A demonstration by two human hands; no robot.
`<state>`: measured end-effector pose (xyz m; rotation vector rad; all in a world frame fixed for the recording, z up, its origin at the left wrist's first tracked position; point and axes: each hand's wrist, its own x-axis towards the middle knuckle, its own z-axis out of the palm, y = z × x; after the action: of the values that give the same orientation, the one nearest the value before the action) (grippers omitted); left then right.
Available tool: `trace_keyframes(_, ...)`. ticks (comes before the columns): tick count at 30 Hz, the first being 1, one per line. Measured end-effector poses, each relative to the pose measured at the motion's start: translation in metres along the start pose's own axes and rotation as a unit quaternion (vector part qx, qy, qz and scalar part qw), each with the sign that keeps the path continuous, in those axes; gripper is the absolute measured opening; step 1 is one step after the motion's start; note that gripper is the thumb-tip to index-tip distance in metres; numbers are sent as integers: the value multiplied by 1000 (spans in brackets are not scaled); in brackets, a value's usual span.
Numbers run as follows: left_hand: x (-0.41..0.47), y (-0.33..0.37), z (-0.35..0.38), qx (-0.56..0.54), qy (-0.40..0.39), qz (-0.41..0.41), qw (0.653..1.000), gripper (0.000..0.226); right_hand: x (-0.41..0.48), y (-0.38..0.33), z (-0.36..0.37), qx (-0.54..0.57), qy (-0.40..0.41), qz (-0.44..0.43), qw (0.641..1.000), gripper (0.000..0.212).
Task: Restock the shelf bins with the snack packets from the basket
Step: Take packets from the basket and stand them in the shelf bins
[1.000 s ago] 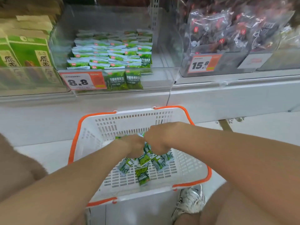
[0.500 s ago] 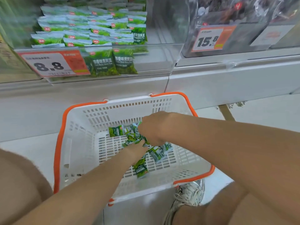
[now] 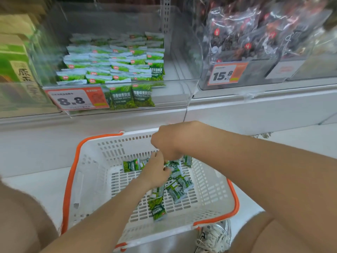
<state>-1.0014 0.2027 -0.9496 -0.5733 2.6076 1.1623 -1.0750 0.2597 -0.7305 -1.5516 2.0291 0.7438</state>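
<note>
Shelf bin (image 3: pixel 175 94) holds green packets (image 3: pixel 113 70); basket (image 3: pixel 73 179) holds more; right grip (image 3: pixel 169 141) pinches some; left grip (image 3: pixel 155 172) unclear.

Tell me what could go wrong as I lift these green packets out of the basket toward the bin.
1. The right grip seems to bunch several green packets at once; some may slip out on the way up and land back in the basket or on the floor.
2. The bin has a clear front wall; a full handful could catch on it or topple the stacked rows inside.
</note>
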Motion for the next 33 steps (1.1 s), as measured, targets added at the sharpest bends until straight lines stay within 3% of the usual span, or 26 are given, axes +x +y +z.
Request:
trace_keyframes(2, -5, 25, -24, -97, 60, 6, 993, 14, -8, 4, -9, -6, 7, 11, 1000, 23)
trace_keyframes(5, -22, 61, -62, -272, 111, 2, 956, 11, -23, 14, -22, 7, 32, 12, 999, 11)
trace_keyframes(9, -46, 89, -93, -461, 156, -29, 873, 26, -45, 32, -34, 39, 79, 20, 996, 46)
trace_keyframes(11, -55, 103, -104, -526, 156, -45, 835, 22, -48, 38, -35, 65, 105, 11, 992, 65)
trace_keyframes(14, -68, 120, -118, -607, 113, -45, 786, 24, -50, 37, -36, 134, 186, -34, 973, 62)
trace_keyframes(16, -75, 126, -129, -584, 123, -25, 802, 30, -58, 39, -41, 166, 233, -49, 957, 43)
trace_keyframes(18, -82, 129, -139, -450, 219, 21, 866, 38, -68, 45, -50, 179, 269, -44, 945, 27)
trace_keyframes(20, -86, 128, -146, -264, 336, 104, 898, 45, -76, 53, -56, 194, 307, -27, 931, 41)
trace_keyframes(22, -87, 126, -153, -169, 371, 184, 895, 48, -81, 60, -59, 213, 334, -15, 918, 52)
trace_keyframes(26, -82, 123, -162, -220, 330, 215, 892, 44, -80, 70, -63, 325, 336, -5, 884, 54)
trace_keyframes(30, -79, 123, -167, -160, 375, 221, 886, 36, -76, 73, -63, 451, 322, -40, 831, 46)
trace_keyframes(33, -79, 128, -171, -83, 450, 211, 864, 26, -71, 76, -68, 476, 322, -49, 817, 23)
